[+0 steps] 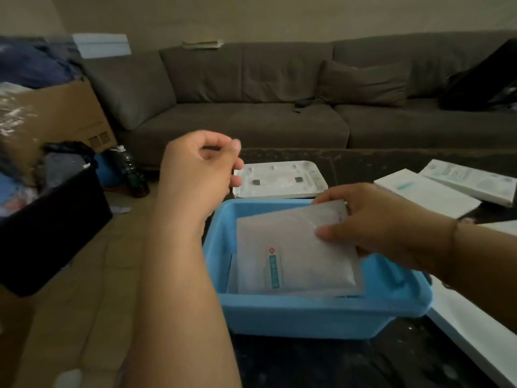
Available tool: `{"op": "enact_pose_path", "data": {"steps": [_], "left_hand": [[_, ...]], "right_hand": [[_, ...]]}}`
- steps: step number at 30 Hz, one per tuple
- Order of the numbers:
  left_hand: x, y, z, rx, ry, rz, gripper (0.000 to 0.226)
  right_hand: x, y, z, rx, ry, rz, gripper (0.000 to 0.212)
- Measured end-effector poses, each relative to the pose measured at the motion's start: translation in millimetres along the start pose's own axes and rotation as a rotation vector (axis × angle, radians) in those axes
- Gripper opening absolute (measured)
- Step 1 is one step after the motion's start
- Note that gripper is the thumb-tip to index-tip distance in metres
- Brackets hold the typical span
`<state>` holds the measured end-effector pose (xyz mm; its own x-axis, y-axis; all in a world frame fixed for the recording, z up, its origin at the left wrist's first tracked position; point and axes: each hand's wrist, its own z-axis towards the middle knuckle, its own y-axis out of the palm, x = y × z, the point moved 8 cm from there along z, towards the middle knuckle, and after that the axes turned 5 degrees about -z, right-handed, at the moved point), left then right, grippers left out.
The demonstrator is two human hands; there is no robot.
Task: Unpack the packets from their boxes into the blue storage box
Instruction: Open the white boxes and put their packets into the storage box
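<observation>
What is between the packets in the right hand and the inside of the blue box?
Nothing visible. The right hand holds the packets already partly inside the open blue storage box; its white lid lies behind it.

Right hand (372, 219) gripping, left hand (195, 166) curled

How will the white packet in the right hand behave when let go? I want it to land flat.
The white packet looks thin and probably light, held by one corner in the right hand. It likely flexes, so it may slide down inside the blue storage box.
</observation>
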<state>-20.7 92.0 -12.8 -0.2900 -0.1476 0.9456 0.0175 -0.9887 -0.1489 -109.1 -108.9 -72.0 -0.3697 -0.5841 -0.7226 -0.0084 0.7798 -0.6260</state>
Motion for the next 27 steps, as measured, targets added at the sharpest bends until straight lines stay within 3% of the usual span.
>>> {"op": "enact_pose_path", "data": {"steps": [5,16,23,27], "left_hand": [[-8,3,0,-0.071,-0.003,0.133,0.012],[-9,2,2,-0.059,-0.014,0.114,0.015],[-9,2,2,-0.058,-0.011,0.118,0.013],[-9,1,3,-0.058,-0.003,0.116,0.011]], "right_hand": [[17,33,16,-0.104,0.122,0.028,0.026],[23,55,25,-0.18,0.164,-0.067,0.029],[3,56,19,-0.209,-0.119,-0.803,0.074],[0,62,18,-0.241,-0.287,-1.095,0.078]]}}
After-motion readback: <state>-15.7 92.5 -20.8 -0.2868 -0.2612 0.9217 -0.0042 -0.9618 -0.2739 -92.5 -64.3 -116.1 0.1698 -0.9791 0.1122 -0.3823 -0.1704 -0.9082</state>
